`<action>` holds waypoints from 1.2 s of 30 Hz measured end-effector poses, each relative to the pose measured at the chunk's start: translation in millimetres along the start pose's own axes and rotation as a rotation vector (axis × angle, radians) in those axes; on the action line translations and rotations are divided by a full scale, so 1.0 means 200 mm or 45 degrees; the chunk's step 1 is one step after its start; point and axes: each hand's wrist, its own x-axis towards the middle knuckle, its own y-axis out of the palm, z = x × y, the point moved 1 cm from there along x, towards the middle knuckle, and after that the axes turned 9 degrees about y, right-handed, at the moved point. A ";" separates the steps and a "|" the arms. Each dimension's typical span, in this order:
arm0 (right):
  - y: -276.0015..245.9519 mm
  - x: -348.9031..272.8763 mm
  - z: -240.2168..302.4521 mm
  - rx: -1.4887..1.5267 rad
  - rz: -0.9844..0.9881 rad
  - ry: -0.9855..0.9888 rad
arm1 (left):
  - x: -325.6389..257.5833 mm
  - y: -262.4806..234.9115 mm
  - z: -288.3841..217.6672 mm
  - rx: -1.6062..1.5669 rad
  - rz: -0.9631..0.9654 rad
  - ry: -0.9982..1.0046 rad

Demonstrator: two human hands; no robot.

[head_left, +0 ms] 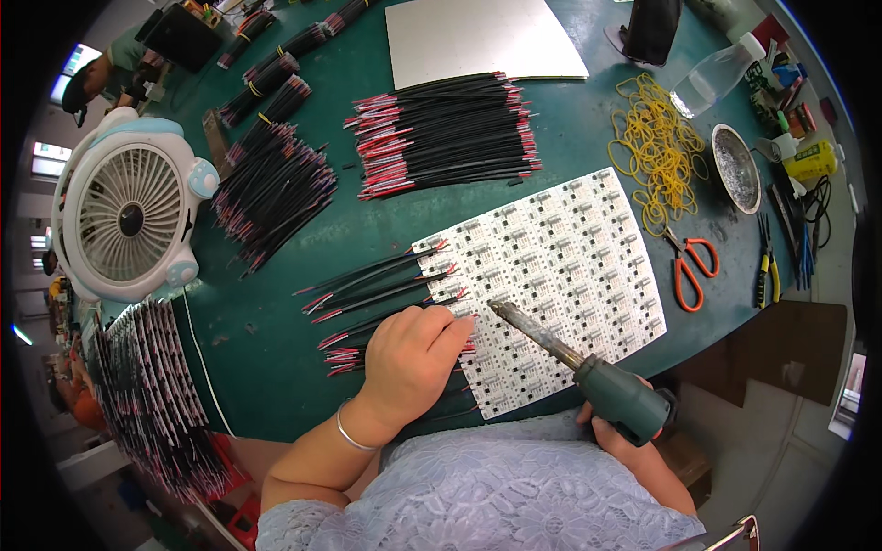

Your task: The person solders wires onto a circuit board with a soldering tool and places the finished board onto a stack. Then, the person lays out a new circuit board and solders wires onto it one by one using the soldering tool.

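Note:
A white circuit board panel lies tilted on the green table, covered with rows of small components. Black-sheathed wires with red and white ends reach its left edge, several of them touching the pads there. My left hand is closed at that edge, thumb and forefinger pinched on a wire whose tip is mostly hidden. In my right hand is a green soldering iron, its worn metal tip pointing up and left over the panel, close to my left fingertips. The iron's body hides part of the right fingers.
Beyond the panel lie a wire pile and a pale flat board. Yellow rubber bands, a metal dish, orange-handled scissors and pliers lie right. At left stand a fan and hanging wired strips; a person works beyond.

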 end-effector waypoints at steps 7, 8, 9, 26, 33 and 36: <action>0.01 0.04 0.07 0.079 -0.073 -0.071 | 0.00 0.00 0.01 -0.039 0.023 -0.033; 0.02 0.04 0.07 0.138 -0.086 -0.020 | 0.00 0.00 0.01 -0.044 0.035 -0.034; 0.02 0.04 0.07 0.135 -0.084 -0.020 | 0.00 0.00 0.01 -0.045 0.033 -0.036; 0.00 0.07 0.14 0.113 -0.011 0.000 | 0.00 0.00 0.01 -0.104 0.056 -0.077; -0.02 0.06 0.10 -0.220 -0.105 -0.317 | 0.01 0.00 0.00 -0.079 0.043 -0.078; -0.03 0.01 0.11 0.143 -0.001 0.092 | 0.01 0.00 0.01 -0.068 0.054 -0.099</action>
